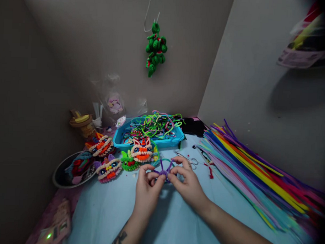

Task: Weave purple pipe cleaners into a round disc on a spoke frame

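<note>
Left hand (pixel 147 189) and right hand (pixel 188 183) meet over the blue-covered worktop (pixel 103 209), both pinching a small purple fuzzy piece (pixel 164 172) between thumb and fingers. Short stems of the piece stick up between the two hands, and one of the right hand's fingers reaches up beside the stem nearest it. Behind the piece shows a teal curve (pixel 165 160), partly hidden; whether it joins the purple cannot be told.

Just beyond the hands sits a cream-and-orange animal head (pixel 141 150), in front of a blue tray (pixel 121 147) heaped with tangled fuzzy offcuts (pixel 157 124). Left of that head are a green figure (pixel 129 162) and a purple-eared head (pixel 109 168), with a metal bowl (pixel 55 176) farther left. Scissors (pixel 194 162) lie near the right hand, and a long bundle of multicoloured stems (pixel 246 167) spreads across the right side.
</note>
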The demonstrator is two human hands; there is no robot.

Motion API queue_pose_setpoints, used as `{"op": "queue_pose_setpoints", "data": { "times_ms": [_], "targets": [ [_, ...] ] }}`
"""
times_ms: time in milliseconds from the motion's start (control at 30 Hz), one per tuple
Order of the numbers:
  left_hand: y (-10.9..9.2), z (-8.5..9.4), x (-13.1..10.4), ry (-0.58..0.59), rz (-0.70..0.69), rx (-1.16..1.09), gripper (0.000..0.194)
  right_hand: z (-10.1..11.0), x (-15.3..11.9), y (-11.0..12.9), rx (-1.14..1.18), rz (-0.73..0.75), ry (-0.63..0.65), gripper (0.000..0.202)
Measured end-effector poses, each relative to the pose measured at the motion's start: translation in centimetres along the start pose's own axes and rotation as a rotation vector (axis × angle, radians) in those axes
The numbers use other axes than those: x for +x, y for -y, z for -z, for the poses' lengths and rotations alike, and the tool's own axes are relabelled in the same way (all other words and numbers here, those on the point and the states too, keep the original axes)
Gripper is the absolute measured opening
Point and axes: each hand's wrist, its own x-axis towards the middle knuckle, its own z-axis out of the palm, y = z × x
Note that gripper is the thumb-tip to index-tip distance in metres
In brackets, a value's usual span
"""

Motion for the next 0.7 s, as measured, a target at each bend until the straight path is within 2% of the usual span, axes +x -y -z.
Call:
{"op": "queue_pose_setpoints", "data": {
  "times_ms": [200, 267, 467, 567, 700],
  "targets": [
    [-0.1, 0.1, 0.0, 0.031, 0.009, 0.029, 0.034, 0.2, 0.2, 0.2, 0.062, -0.063, 0.106, 0.014],
    [-0.1, 0.1, 0.1, 0.02, 0.011, 0.028, 0.035, 0.3, 0.3, 0.2, 0.036, -0.06, 0.089, 0.013],
    [-0.1, 0.2, 0.3, 0.006, 0.008, 0.046, 0.035, 1.0, 0.6, -0.3, 0.02, 0.024, -0.076, 0.007],
    [0.1, 0.4, 0.3, 0.03, -0.007, 0.087, 0.033, 1.3, 0.7, -0.5, -0.02, 0.046, -0.063, 0.01],
    [0.6, 0.3, 0.2, 0.082, -0.026, 0.17, 0.033, 1.2, 0.9, -0.5, -0.038, -0.012, -0.035, 0.009]
  ]
}}
